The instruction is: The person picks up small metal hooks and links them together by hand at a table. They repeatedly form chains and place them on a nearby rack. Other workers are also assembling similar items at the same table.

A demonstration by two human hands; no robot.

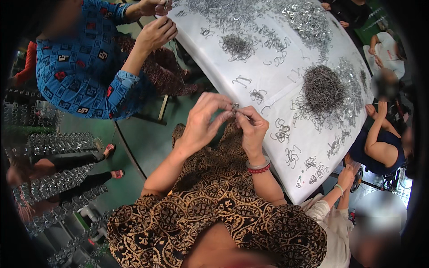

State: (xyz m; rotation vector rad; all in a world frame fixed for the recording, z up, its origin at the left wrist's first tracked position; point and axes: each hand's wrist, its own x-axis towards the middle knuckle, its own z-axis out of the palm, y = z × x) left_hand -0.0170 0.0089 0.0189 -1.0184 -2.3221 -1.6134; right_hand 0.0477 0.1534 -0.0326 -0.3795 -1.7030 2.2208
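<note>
My left hand (203, 119) and my right hand (253, 130) meet just off the table's near edge, in front of my body. Between their fingertips is a small bent metal wire piece (235, 107), pinched by thumb and forefinger on each side. Its exact shape is mostly hidden by the fingers. A red bead bracelet and a pale bangle circle my right wrist. Closest on the white table (209, 56) lie a small cluster of wire hooks (257, 95) and another loose tangle of hooks (281, 130).
A dense dark heap of wire pieces (323, 88) sits farther right, with shiny clear pieces (308, 27) spread behind. A co-worker in a blue patterned shirt (85, 62) sits at the left. Other people work along the right side. Racks of metal parts (62, 144) stand at lower left.
</note>
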